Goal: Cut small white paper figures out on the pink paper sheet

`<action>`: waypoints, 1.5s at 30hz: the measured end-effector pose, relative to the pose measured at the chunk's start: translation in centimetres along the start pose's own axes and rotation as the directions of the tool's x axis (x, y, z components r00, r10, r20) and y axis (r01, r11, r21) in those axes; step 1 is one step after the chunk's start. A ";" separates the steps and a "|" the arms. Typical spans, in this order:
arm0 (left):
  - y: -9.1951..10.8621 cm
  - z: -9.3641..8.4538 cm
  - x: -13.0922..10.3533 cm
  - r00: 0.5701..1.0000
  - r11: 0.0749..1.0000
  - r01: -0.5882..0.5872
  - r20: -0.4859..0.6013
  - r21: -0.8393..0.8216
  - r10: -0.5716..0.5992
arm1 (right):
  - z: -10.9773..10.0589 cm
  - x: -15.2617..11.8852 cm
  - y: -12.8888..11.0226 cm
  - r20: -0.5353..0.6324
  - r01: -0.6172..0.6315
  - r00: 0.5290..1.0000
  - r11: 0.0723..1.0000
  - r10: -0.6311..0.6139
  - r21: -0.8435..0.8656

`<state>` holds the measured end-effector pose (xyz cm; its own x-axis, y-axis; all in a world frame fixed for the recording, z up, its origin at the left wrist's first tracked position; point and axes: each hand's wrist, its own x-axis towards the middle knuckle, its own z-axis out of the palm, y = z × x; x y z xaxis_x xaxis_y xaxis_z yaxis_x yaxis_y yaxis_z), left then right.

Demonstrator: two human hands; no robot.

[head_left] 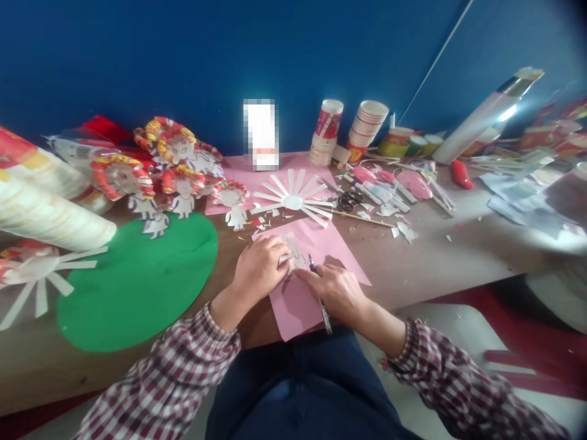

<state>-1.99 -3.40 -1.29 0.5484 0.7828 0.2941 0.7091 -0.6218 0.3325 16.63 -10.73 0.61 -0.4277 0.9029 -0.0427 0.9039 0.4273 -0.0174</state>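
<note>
On a pink paper sheet [298, 308] in front of me lies a small pale paper cutout [297, 252] with dark drawn lines. My left hand [262, 264] is closed over its left side, fingers curled, with a bit of white paper at the fingertips. From the right, my right hand [338, 292] reaches its index finger to the cutout's lower edge, the other fingers bent. A dark pen [326, 319] runs beneath the right hand; whether the fingers grip it is hidden. Just beyond the sheet is a white paper cup cut into spread strips [292, 202].
A green oval sheet [137, 293] and finished paper-ring figures [183, 183] are at left. Black scissors [349, 200], a wooden stick [367, 218] and scraps lie right of centre. Stacked paper cups [367, 125] stand by the blue wall. A blurred bright screen [261, 134] leans there.
</note>
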 end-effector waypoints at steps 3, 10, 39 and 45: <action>0.1 -0.2 0.0 1.000 1.000 0.006 0.008 -0.003 -0.006 | -0.1 0.0 0.1 0.008 0.013 1.000 1.000 -0.013 0.013; 0.2 -0.4 0.0 1.000 1.000 0.013 0.013 -0.012 -0.013 | 0.0 0.0 0.3 0.042 0.029 0.999 0.999 -0.031 0.040; -0.1 -0.5 -0.3 0.996 1.000 0.010 0.089 -0.022 -0.008 | -0.7 -1.1 3.4 -0.149 0.026 0.973 0.555 0.177 0.832; -0.2 -0.5 -0.3 0.996 1.000 0.018 0.088 -0.024 -0.016 | -0.6 1.2 3.1 -0.081 -0.041 0.946 0.363 0.314 0.931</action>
<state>-2.50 -3.56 -1.04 0.5738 0.7920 0.2087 0.7080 -0.6077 0.3597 18.96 -8.32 1.07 -0.1214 0.9920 0.0349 0.3481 0.0755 -0.9344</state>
